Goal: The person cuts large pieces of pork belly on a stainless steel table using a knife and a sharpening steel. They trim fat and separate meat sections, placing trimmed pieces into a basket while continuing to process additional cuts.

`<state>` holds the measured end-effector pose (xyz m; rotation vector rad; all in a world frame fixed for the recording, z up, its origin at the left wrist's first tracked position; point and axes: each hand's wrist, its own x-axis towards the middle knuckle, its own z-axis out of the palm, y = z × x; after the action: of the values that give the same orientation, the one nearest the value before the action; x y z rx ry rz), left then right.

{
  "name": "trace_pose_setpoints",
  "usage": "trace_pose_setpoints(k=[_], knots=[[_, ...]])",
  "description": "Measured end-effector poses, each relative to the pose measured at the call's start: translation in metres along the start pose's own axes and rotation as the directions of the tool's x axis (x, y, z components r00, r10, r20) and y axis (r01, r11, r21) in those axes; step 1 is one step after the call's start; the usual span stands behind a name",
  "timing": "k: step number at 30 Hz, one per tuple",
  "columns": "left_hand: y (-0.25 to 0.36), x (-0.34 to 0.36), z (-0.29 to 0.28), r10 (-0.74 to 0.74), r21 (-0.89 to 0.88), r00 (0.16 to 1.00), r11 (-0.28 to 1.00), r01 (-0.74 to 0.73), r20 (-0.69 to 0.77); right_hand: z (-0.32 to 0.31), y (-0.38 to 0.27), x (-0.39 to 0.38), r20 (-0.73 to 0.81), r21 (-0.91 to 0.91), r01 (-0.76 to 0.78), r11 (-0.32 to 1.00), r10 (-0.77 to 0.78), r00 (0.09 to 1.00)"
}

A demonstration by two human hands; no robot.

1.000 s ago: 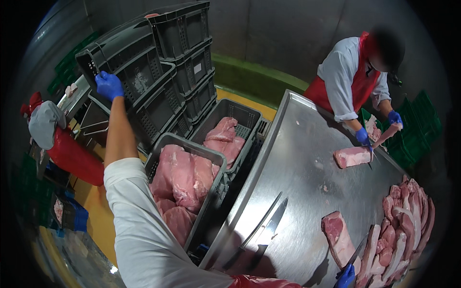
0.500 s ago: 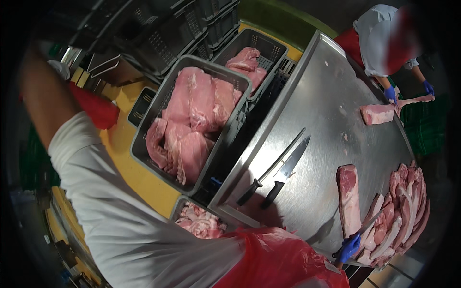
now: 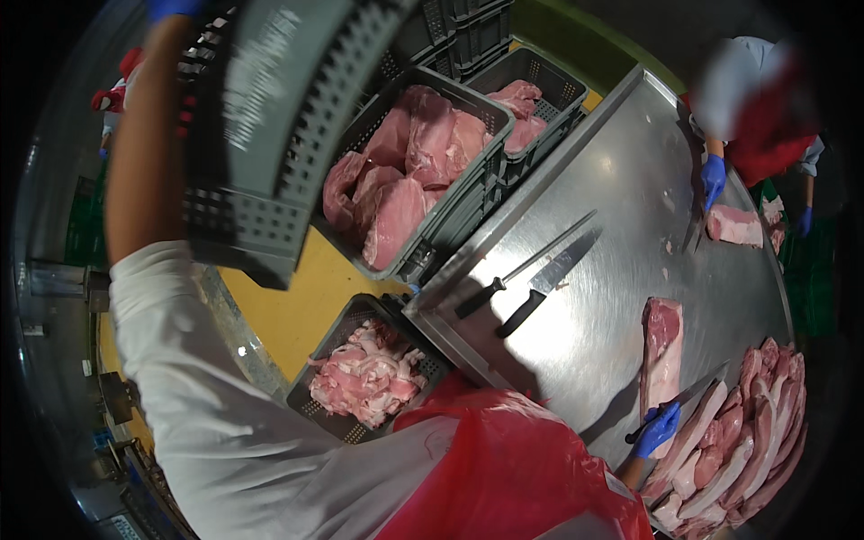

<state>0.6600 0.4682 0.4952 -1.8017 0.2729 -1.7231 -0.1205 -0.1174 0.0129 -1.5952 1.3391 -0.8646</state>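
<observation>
High at the upper left, my blue-gloved left hand (image 3: 174, 7) grips a large grey perforated crate (image 3: 261, 207); the picture's edge cuts off part of the fingers. The crate is tilted, raised above the floor. My right hand (image 3: 655, 430), also gloved, is closed around a knife (image 3: 704, 383), its blade pointing up and right over the table. Right beside that hand lies a long slab of meat (image 3: 663, 346). A heap of meat strips (image 3: 760, 423) spreads along the table's near right corner.
On the steel table (image 3: 621, 225) lie a sharpening steel (image 3: 540, 256) and a second knife (image 3: 553, 274). Grey crates hold large meat pieces (image 3: 432, 135), more meat (image 3: 522, 108) and trimmings (image 3: 364, 373). A co-worker's gloved hand (image 3: 713, 180) is near another slab (image 3: 735, 225).
My left arm has swung up, and a grey crate is now in that hand. The view has shifted, showing more of the trimmings crate. My right hand still holds the knife.
</observation>
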Motion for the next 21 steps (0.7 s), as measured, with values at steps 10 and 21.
trace_pose_setpoints(k=[10, 21], knots=[[0.329, -0.13, -0.297, 0.092, -0.526, 0.657, 0.685, 0.503, 0.748, -0.031, 0.043, 0.02, 0.028, 0.166, 0.066, 0.984, -0.072, 0.997], [0.383, -0.095, -0.247, 0.018, -0.477, 0.624, 0.662, 0.578, 0.781, -0.085, 0.041, -0.049, -0.102, 0.136, -0.054, 0.989, 0.068, 0.992]])
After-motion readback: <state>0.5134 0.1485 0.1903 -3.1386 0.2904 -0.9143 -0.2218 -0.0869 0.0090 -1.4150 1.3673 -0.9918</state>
